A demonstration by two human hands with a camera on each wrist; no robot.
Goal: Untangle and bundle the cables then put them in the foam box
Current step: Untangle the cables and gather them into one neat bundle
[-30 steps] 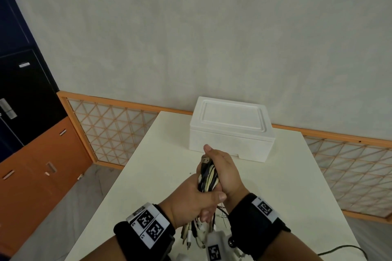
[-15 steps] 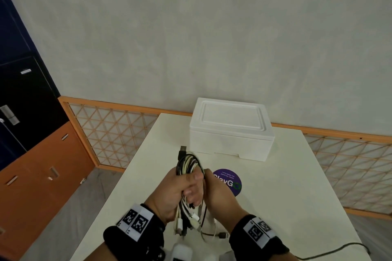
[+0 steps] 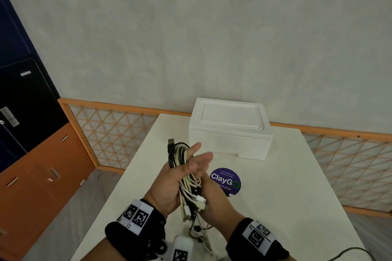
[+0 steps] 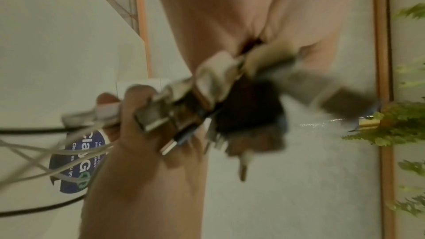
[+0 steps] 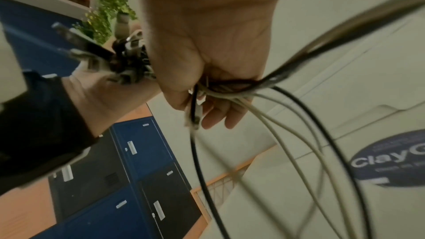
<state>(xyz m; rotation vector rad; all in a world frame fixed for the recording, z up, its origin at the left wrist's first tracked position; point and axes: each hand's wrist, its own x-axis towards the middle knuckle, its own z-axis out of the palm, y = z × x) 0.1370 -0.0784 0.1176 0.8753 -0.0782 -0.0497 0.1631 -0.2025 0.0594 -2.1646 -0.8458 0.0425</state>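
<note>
Left hand [image 3: 169, 184] palm-up over the table [image 3: 275, 197], fingers stretched almost straight toward the foam box [image 3: 231, 128], thumb folded across the cable bundle [image 3: 182, 167] and pinning it into the palm. So it's a thumb clamp, not a full fist.

Right hand [image 3: 214, 199] sits just right of and under the bundle's lower end. From the head view its fingers are hidden behind the cables; left wrist view shows them curled round the connector ends [image 4: 165, 115], so it's grasping the bundle too, though that frame is motion-blurred.

Bundle is mixed black and white leads, looped end up, a USB plug [image 3: 171, 141] poking out at the top left. Loose tails hang below the hands down to the table near the front edge.

Foam box is at the far end of the table, lid on, well beyond both hands, not touching the cables. Purple ClayGo sticker [image 3: 226, 180] lies on the table between hands and box
</note>
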